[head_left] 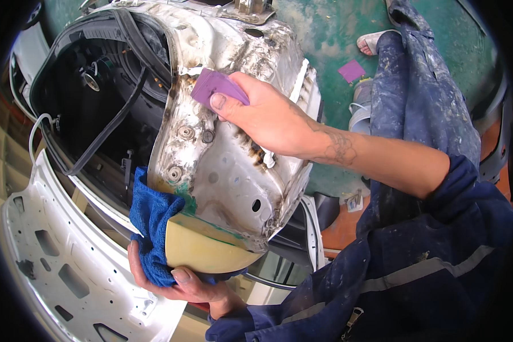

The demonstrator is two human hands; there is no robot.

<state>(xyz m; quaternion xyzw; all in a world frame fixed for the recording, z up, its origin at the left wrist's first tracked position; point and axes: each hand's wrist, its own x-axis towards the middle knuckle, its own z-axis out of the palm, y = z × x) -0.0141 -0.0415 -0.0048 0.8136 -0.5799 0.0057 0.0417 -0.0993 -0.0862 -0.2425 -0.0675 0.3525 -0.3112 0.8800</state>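
My right hand (253,105) pinches a folded piece of purple sandpaper (219,86) between thumb and fingers. It is over the bare, rust-stained edge of a white car body (211,165), beside a dark opening; whether the paper touches the metal, I cannot tell. Lower down, my left hand (188,288) is closed around a bunched blue cloth (154,228), its thumb against a cream, curved, half-bowl-shaped piece (211,251). Green marks run along that piece's upper edge and on the metal beside it. Most of my left fingers are behind the cloth.
A white panel with cut-outs (45,262) spreads at the lower left. Black weatherstrip (111,128) crosses the car opening. On the green floor (330,34) are another purple sheet (352,70) and a pale bucket (360,118), near my paint-spotted trousers (427,80).
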